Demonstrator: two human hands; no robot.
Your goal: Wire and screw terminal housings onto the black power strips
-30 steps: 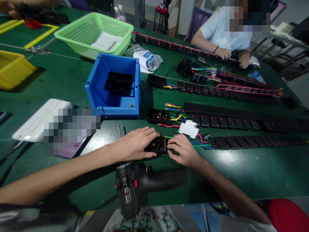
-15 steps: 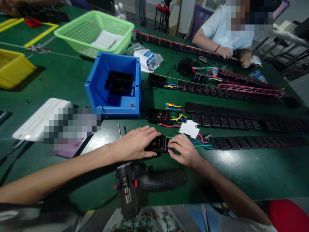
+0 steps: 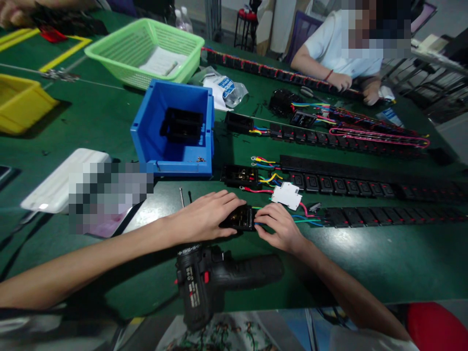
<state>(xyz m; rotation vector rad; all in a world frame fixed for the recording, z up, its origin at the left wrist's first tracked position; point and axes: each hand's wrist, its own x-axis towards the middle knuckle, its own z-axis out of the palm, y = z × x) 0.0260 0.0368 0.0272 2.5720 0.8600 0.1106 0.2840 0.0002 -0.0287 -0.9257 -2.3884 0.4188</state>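
My left hand is closed round a small black terminal box with brass-coloured parts inside. At the box's right end, my right hand pinches the wires, green and blue, that run on to a black socket strip. Its fingertips partly hide where the wires meet the box. A white circuit breaker with a red wire lies just beyond my right hand. Nearer to me, a black cordless drill rests on its side, its bit hidden in part behind my left forearm.
A second terminal box and another socket strip lie farther back. A blue bin with black boxes stands left of them, before a green basket. A phone-like device lies left. A co-worker sits across the table.
Both hands stay at the terminal box in almost the same pose. The view has shifted very slightly; nothing else has visibly moved.
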